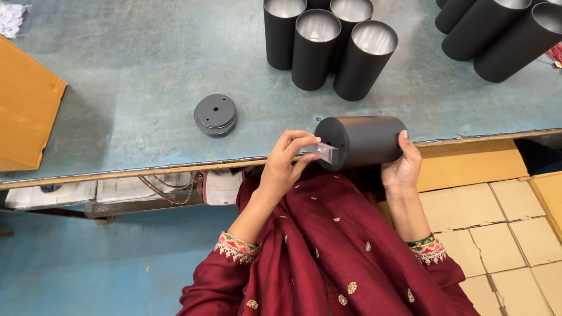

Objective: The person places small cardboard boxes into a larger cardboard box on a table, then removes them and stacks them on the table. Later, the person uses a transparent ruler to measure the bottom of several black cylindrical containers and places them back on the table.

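The person sits at a worn, blue-grey workbench (134, 76) whose paint is scuffed and mottled, its near edge rimmed with a chipped metal strip. The right hand (403, 167) wraps around the side of a matte black cylinder (366, 140), held on its side just above the bench edge, closed end facing left. The left hand (287, 164) pinches a small silvery metal bracket (323, 152) between thumb and fingertips, pressed against that closed end — both hands are grasping, neither is free. On the bench, well apart to the left, lies a small stack of dark round discs (215, 113) with a centre hole. Farther back stands a cluster of upright black tubes (328, 47) with bright silvery insides; more black tubes (497, 35) lie tilted at the far right. A tan cardboard box (26, 111) sits at the left edge of the bench. Below the bench to the right is a carton (497, 216) packed with plain cardboard boxes in rows — the floor (88, 269) on the left is painted blue. Wires and pale packets hang on a shelf (117, 193) beneath the bench edge.
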